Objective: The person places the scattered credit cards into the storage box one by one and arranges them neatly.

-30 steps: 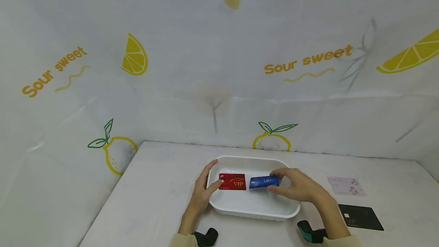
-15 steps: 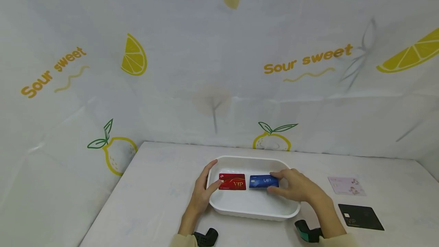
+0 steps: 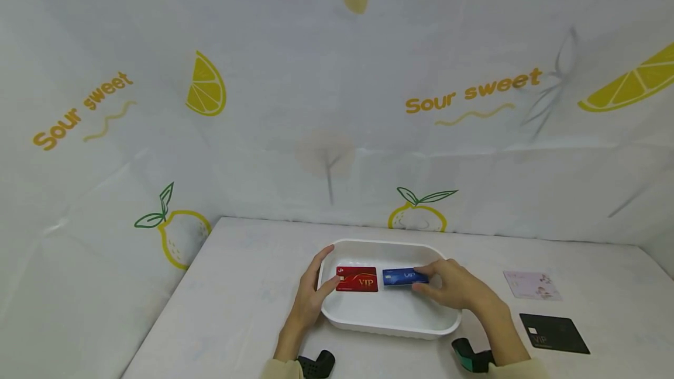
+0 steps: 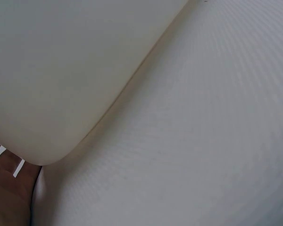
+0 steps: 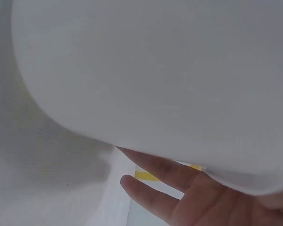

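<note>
A white tray (image 3: 391,328) sits on the table in the head view. Inside it lie a red VIP card (image 3: 357,279) at the left and a blue VIP card (image 3: 401,277) at the right. My right hand (image 3: 451,285) reaches into the tray and pinches the blue card's right end, which is low over the tray floor. My left hand (image 3: 312,292) holds the tray's left rim, thumb inside near the red card. The left wrist view shows only the tray's outer wall (image 4: 61,80) and table. In the right wrist view the tray's wall (image 5: 155,70) fills the frame above my fingers (image 5: 151,197).
A pale pink card (image 3: 532,285) and a black card (image 3: 554,333) lie on the table right of the tray. A white cloth printed with lemons covers the wall behind. The table's left edge runs close to my left arm.
My right hand has lowered the blue card slightly toward the tray floor and flattened it. The left hand and the red card have not moved.
</note>
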Action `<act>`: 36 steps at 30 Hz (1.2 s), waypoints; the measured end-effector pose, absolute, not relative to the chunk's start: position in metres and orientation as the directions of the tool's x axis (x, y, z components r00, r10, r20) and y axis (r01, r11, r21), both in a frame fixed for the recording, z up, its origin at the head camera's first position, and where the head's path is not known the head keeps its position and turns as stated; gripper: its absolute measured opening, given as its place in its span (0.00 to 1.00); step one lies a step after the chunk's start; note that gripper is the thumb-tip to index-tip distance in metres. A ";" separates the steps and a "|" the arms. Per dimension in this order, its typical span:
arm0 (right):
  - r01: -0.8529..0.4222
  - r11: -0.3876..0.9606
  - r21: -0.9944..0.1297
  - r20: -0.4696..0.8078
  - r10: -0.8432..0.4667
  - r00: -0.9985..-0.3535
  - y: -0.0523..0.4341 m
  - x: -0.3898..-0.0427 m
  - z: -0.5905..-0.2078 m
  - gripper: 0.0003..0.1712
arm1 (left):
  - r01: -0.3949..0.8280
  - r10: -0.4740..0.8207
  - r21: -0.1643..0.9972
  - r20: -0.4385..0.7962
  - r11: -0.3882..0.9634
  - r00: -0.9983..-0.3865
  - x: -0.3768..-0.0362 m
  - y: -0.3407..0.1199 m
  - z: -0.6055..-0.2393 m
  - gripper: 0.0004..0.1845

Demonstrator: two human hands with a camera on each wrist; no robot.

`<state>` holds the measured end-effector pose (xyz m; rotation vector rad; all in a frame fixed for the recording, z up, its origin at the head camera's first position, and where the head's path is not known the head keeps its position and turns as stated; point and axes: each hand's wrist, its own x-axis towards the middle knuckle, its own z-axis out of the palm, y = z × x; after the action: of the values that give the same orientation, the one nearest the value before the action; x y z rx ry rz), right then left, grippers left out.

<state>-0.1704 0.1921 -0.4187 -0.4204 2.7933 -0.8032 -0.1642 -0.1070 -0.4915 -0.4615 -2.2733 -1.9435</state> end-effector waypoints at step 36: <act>-0.141 0.901 -0.411 -0.052 -0.178 -0.983 0.179 -0.165 -0.426 0.20 | 0.312 0.155 0.940 0.290 0.136 -0.944 -0.164 -0.107 -0.491 0.35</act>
<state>-0.1648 0.1793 -0.4256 -0.2502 2.9766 -0.6330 -0.1637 -0.1071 -0.4908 -0.4691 -2.2720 -1.9313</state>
